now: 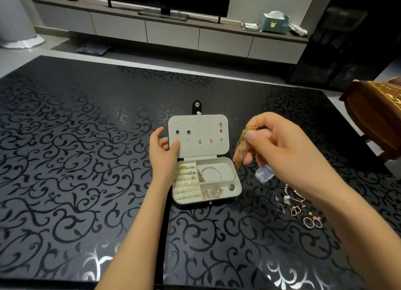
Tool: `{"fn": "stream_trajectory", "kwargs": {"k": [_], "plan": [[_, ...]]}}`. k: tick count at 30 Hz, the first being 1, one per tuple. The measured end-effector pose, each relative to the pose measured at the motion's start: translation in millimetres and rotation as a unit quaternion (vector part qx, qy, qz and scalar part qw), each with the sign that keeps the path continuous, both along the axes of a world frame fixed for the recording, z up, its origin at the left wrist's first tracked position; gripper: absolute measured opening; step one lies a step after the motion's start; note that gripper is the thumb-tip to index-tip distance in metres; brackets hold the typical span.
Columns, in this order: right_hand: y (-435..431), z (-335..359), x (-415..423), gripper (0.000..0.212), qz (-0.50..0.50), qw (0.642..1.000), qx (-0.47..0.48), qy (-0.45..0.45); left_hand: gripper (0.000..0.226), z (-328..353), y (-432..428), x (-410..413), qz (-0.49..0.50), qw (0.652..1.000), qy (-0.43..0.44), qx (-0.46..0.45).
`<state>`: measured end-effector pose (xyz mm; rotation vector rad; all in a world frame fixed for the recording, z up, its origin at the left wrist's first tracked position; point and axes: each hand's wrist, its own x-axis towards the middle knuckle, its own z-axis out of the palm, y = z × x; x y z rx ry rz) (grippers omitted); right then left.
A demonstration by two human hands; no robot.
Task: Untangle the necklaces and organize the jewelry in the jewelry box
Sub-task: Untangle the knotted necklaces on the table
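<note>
Gold necklaces [242, 146]: one tangled bunch, pinched between the thumb and fingertips of your right hand [282, 148]. It is held in the air just right of the box [225, 167], with loose strands hanging toward the box's right rim.

The box lies open mid-table, its lid [201, 153] flat on the far side. Your left hand [162, 154] holds the lid's left edge, thumb on the pale lining and fingers curled round behind it.

Studs [188, 132] are pinned in the lid: dark ones left, red and pink ones right.

In the base, rings [187, 182] sit in the padded rolls at left. A bangle [211, 172] lies in the upper right compartment and small gold pieces [214, 192] in the lower one. A round pendant [231, 187] rests by the right wall.

On the table [76, 159], right of the box:
- a small clear case [263, 174], partly under your right hand
- nearer you, a scatter of loose pieces [293, 203], with a beaded strand, hooks and a dark clover charm
- two hoops [312, 222] at the near end of the scatter
</note>
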<state>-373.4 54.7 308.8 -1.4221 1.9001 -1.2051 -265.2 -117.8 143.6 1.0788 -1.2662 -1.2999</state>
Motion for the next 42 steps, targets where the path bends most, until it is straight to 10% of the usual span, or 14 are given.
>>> {"fn": "stream_trajectory", "kwargs": {"k": [9,20,34,42], "plan": [[28,-55,31,0.008,0.043,0.989,0.14,-0.002,0.05,1,-10,-5,0.025,0.999,0.036,0.01],[23,-136,9,0.011,-0.134,0.97,0.186,-0.084,0.052,-7,-28,-11,0.007,0.999,-0.01,0.034],[53,-154,-5,0.016,-0.208,0.963,0.158,0.064,0.057,-3,-43,-9,-0.086,0.962,-0.261,-0.002],[63,-163,-7,0.007,-0.233,0.95,0.184,0.102,0.036,37,58,18,-0.122,0.848,-0.336,-0.391]]}}
